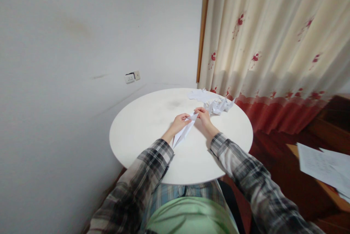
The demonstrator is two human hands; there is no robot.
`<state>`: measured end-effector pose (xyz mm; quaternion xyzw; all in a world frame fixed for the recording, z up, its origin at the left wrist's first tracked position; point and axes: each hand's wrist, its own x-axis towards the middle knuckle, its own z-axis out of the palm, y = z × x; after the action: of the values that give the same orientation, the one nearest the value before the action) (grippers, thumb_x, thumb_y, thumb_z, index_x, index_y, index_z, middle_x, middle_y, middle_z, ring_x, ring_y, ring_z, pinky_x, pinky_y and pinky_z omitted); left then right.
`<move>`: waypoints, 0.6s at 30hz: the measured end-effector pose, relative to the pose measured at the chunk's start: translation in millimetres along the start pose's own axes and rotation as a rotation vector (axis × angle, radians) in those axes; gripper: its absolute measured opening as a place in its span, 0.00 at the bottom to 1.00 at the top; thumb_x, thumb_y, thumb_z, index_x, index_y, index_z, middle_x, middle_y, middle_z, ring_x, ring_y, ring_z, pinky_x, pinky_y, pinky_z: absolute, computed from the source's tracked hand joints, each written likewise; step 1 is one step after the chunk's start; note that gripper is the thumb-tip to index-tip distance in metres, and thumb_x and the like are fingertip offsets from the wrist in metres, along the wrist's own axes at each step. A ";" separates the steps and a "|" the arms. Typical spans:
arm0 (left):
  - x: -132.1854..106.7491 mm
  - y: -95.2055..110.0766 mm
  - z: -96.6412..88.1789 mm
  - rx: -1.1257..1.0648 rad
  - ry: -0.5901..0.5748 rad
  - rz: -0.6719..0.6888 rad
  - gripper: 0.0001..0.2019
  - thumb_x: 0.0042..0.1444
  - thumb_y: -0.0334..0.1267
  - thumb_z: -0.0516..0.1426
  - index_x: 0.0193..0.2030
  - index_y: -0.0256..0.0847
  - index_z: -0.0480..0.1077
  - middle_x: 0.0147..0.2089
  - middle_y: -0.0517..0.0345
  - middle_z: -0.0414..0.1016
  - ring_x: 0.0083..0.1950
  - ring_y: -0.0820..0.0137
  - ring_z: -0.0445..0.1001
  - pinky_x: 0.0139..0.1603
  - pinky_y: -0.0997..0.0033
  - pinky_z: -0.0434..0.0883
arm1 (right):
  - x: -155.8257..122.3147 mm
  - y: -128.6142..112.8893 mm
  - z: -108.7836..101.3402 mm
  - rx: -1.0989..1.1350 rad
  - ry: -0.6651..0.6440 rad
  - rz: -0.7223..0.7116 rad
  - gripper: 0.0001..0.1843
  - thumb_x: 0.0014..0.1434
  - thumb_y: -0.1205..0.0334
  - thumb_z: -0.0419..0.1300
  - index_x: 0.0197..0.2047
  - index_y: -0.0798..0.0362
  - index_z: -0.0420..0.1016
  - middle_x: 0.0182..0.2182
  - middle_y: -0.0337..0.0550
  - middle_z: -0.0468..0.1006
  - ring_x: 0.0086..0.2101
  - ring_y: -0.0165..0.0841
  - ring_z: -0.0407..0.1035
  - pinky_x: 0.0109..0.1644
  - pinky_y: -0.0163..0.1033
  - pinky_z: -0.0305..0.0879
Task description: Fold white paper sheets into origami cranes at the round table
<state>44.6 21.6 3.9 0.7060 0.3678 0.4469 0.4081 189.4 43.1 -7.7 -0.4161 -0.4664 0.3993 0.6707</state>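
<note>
Between my hands, over the middle of the round white table [142, 135], is a folded sheet of white paper [183, 134]. Its long narrow part points down toward me, and a folded flap stands near its upper end. My left hand [180, 122] is closed on the paper's left side, thumb and fingers pinching it. My right hand [203, 117] pinches the upper right corner of the same paper. Just beyond my right hand lies a cluster of folded white paper pieces [218, 107]. The fingertips are small in view, so the exact crease they press is unclear.
Flat white paper [198, 94] lies at the table's far edge. A wall with a socket [129, 78] is at the left. A flowered curtain [262, 55] hangs behind the table. Written sheets [322, 164] rest on a wooden surface at the right.
</note>
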 end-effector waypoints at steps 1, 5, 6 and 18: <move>0.1 -0.1 0.0 0.000 -0.002 0.001 0.08 0.40 0.33 0.58 0.30 0.36 0.70 0.33 0.57 0.75 0.37 0.68 0.72 0.45 0.67 0.66 | -0.2 -0.2 0.0 0.001 0.001 -0.002 0.05 0.36 0.62 0.56 0.22 0.52 0.70 0.21 0.35 0.70 0.25 0.29 0.62 0.29 0.34 0.57; 0.6 -0.8 0.2 0.003 -0.006 0.002 0.08 0.40 0.33 0.57 0.30 0.36 0.70 0.33 0.57 0.75 0.37 0.69 0.72 0.44 0.67 0.66 | -1.0 -1.1 0.4 0.005 0.007 -0.004 0.06 0.36 0.61 0.56 0.22 0.52 0.70 0.21 0.35 0.69 0.25 0.29 0.61 0.28 0.34 0.56; 0.7 -1.0 0.2 0.003 -0.006 0.001 0.08 0.40 0.33 0.57 0.30 0.36 0.70 0.32 0.57 0.74 0.37 0.69 0.72 0.44 0.67 0.67 | -1.1 -1.3 0.5 0.005 0.007 -0.004 0.05 0.36 0.61 0.56 0.22 0.52 0.70 0.21 0.35 0.69 0.25 0.29 0.61 0.28 0.34 0.56; 0.8 -2.8 -0.4 0.000 -0.009 0.009 0.08 0.40 0.33 0.58 0.31 0.37 0.70 0.33 0.57 0.75 0.38 0.68 0.72 0.45 0.67 0.67 | 0.4 0.0 -0.8 0.016 0.010 0.014 0.06 0.36 0.61 0.57 0.23 0.51 0.70 0.21 0.35 0.69 0.25 0.29 0.62 0.27 0.33 0.56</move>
<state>44.1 23.6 1.7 0.7097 0.3628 0.4455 0.4077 190.3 43.3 -7.8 -0.4159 -0.4569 0.4057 0.6736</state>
